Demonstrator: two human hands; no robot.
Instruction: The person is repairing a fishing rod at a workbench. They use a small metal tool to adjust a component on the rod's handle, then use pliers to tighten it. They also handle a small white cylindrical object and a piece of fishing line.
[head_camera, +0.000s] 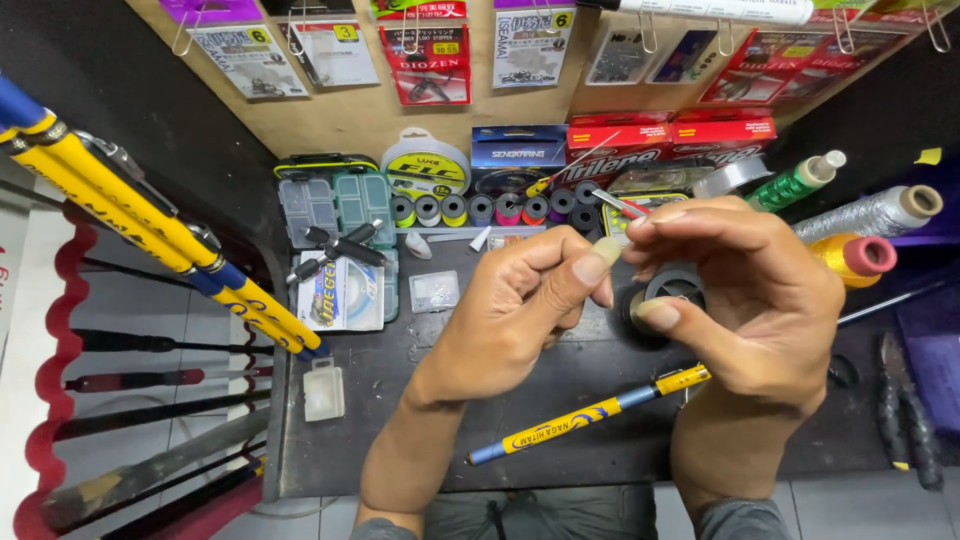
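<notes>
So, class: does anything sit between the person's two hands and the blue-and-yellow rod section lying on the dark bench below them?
Nothing visible does. Both the left hand and right hand are raised above the blue-and-yellow rod section, with only bare bench showing beneath. The right wrist overlaps the rod's far end.

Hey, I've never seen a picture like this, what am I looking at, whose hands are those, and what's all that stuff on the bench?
This is a single picture from a camera worn on a person's head, looking down at their own two bare hands over a dark workbench.

The left hand and the right hand are raised together above the bench, fingers pinched close. The right hand holds a thin red and silver rod-like piece; whether the left fingers grip anything is hard to tell.

Under the hands lies a short blue and yellow rod section. Further back are a row of small coloured thread spools, clear compartment boxes, reels of fishing line and larger thread cones at the right. Dark pliers lie at the right edge. Blue and yellow fishing rods lean at the left, and packets of hooks hang on the board behind.
</notes>
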